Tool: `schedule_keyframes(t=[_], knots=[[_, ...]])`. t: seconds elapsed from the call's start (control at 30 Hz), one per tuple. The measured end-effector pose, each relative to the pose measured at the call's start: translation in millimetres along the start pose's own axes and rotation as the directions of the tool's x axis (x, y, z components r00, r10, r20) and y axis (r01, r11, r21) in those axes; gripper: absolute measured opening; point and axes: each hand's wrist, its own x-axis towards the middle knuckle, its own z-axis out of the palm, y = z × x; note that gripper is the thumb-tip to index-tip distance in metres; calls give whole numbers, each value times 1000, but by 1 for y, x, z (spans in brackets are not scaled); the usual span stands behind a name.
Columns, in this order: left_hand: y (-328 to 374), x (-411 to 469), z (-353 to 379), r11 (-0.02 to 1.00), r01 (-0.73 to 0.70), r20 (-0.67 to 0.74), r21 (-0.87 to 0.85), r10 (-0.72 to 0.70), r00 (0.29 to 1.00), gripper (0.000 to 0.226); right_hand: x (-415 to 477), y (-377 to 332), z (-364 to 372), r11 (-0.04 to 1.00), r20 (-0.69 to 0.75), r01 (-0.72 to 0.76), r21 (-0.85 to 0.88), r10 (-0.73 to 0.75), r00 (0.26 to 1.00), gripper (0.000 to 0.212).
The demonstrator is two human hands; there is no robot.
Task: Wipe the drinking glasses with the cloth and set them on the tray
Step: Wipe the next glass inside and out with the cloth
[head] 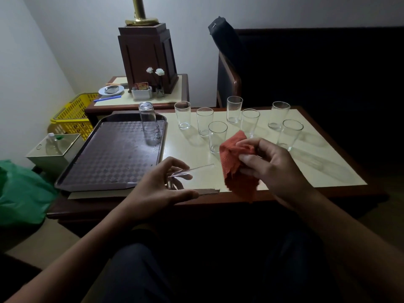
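My left hand (157, 186) grips a clear drinking glass (196, 178) lying on its side above the table's front edge, its open end toward the right. My right hand (269, 165) pinches an orange cloth (236, 169) just right of that glass's mouth. The dark patterned tray (109, 158) lies at the left of the table, and one glass (149, 119) stands upside down near its far right corner. Several more glasses (217, 136) stand upright on the cream tabletop behind my hands.
A side table (175, 92) behind holds a wooden lamp base, a small plate, a white holder and flowers. A yellow basket (74, 114), a bin with a bottle (54, 149) and a green bag (19, 193) sit at the left. A dark chair (229, 84) stands behind the table.
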Motion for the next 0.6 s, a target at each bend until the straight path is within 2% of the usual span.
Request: schedule_keyframes(t=[0.07, 0.2, 0.27, 0.4, 0.5, 0.6], knots=[[-4, 0, 1, 1000, 11, 10, 24, -11, 1000, 58, -3, -5, -1, 993, 36, 63, -100, -59, 998, 22], [-9, 0, 2, 998, 54, -2, 25, -54, 999, 56, -9, -14, -2, 975, 83, 187, -117, -178, 980, 27], [-6, 0, 5, 999, 50, 15, -2, -49, 999, 57, -12, -15, -1, 962, 167, 234, -140, -210, 963, 29], [2, -1, 10, 983, 59, 63, -172, -48, 997, 60, -16, -6, 4, 950, 357, 155, -273, -49, 933, 30], [5, -2, 12, 966, 74, 112, -250, -47, 993, 61, -15, -3, 4, 852, 433, 270, -449, -57, 899, 29], [6, -2, 14, 952, 88, 123, -292, -54, 991, 62, -15, -6, 7, 928, 342, 178, -327, -59, 938, 32]])
